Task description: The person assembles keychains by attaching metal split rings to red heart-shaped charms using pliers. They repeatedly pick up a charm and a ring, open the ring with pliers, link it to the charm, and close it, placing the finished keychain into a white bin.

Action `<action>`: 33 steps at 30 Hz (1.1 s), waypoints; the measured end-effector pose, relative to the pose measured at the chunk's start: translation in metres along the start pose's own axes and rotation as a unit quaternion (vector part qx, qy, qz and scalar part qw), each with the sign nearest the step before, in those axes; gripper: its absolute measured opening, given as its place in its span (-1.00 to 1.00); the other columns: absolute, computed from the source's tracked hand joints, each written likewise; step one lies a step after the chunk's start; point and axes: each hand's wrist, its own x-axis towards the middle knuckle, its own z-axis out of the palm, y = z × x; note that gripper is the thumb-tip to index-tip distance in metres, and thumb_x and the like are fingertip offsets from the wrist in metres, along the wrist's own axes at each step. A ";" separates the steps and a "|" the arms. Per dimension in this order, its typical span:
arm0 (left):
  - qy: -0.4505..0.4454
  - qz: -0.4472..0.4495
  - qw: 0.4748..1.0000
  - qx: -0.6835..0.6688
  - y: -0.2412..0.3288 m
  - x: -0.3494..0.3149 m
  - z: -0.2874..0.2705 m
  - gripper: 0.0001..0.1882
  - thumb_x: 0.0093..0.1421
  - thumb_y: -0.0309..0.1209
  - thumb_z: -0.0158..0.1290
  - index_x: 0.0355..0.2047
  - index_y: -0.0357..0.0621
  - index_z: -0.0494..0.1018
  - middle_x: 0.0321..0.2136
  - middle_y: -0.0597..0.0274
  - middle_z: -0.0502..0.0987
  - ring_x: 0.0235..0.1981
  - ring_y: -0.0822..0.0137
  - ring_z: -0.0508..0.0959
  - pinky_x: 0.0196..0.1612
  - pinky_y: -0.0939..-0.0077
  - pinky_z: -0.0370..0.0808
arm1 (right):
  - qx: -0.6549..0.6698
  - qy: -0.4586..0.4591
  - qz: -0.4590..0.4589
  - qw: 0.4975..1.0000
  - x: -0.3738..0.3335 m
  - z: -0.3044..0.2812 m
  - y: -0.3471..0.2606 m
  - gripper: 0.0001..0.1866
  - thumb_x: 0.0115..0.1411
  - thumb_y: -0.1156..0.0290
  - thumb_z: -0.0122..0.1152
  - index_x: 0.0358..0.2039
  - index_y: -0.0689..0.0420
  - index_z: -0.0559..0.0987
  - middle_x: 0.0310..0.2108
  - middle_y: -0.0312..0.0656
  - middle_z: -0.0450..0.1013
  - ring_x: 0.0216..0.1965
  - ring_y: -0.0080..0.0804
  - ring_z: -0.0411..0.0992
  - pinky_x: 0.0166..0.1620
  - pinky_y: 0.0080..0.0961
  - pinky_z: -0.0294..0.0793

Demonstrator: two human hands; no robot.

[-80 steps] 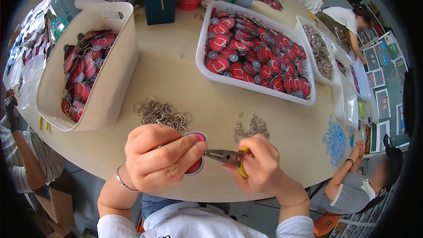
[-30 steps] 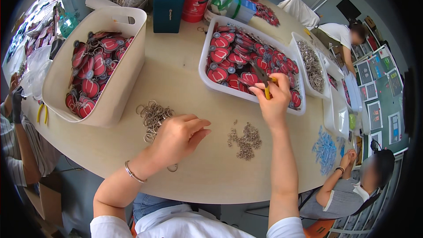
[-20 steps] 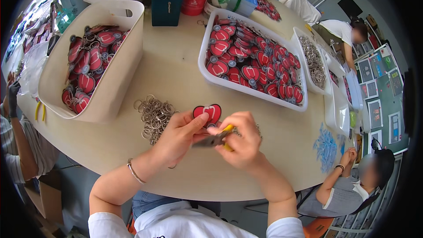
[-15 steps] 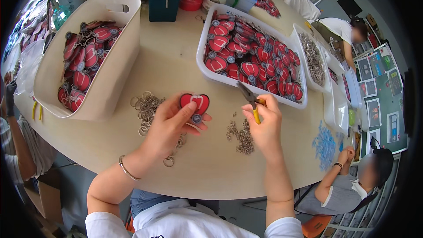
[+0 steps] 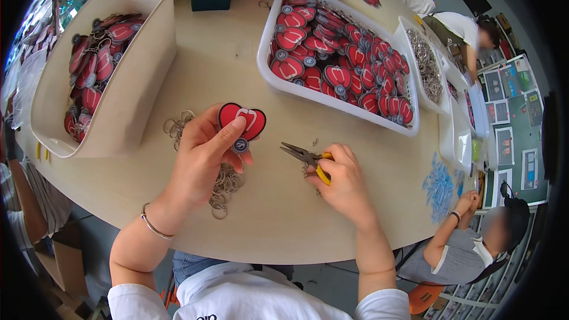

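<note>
Between thumb and fingers, my left hand (image 5: 204, 145) pinches a red heart-shaped charm (image 5: 252, 120) with a black edge and a small round grey tag at its bottom. My right hand (image 5: 344, 181) is closed on yellow-handled pliers (image 5: 303, 154), whose jaws point left toward the charm without touching it. Under the right hand lies a pile of small metal links (image 5: 309, 172), mostly hidden by the hand and pliers. Metal split rings (image 5: 226, 184) are heaped beneath and beside my left hand, partly covered by it.
A deep cream tub (image 5: 160, 53) of charms with rings stands at left. A white basket (image 5: 338, 104) full of red charms lies beyond my right hand, beside a tray of metal parts (image 5: 424, 62). Blue plastic pieces (image 5: 438, 192) lie at right, near a seated person (image 5: 468, 243).
My left hand has raised the charm slightly up and left. The right hand has lowered and moved left with the pliers, over the link pile; their jaws have turned from up-left to nearly left.
</note>
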 end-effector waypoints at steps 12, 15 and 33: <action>-0.002 -0.012 1.000 0.011 0.001 0.000 0.000 -0.73 0.29 -0.24 0.03 -0.21 -0.22 0.41 -0.46 0.24 0.55 -0.62 0.51 0.51 -0.61 0.72 0.41 | 0.117 0.075 0.059 0.989 0.006 0.006 0.000 -0.83 -0.10 0.58 0.39 -0.51 0.32 0.53 -0.31 -0.09 0.38 -0.24 -0.12 0.37 -0.21 -0.30 0.40; -0.009 -0.017 1.000 0.017 0.002 -0.001 0.000 -0.73 0.29 -0.25 0.04 -0.20 -0.23 0.41 -0.44 0.25 0.54 -0.61 0.50 0.53 -0.60 0.71 0.42 | 0.151 0.055 0.074 0.984 0.007 0.003 -0.002 -0.85 -0.08 0.59 0.36 -0.50 0.32 0.53 -0.31 -0.08 0.38 -0.23 -0.12 0.38 -0.19 -0.33 0.40; -0.093 -0.030 0.991 0.088 -0.006 -0.003 0.003 -0.73 0.31 -0.29 0.03 -0.20 -0.32 0.41 -0.42 0.32 0.52 -0.56 0.61 0.46 -0.50 0.71 0.44 | 0.088 0.024 0.025 0.996 0.007 0.001 -0.001 -0.87 -0.12 0.59 0.34 -0.54 0.30 0.54 -0.32 -0.09 0.39 -0.23 -0.14 0.38 -0.18 -0.32 0.39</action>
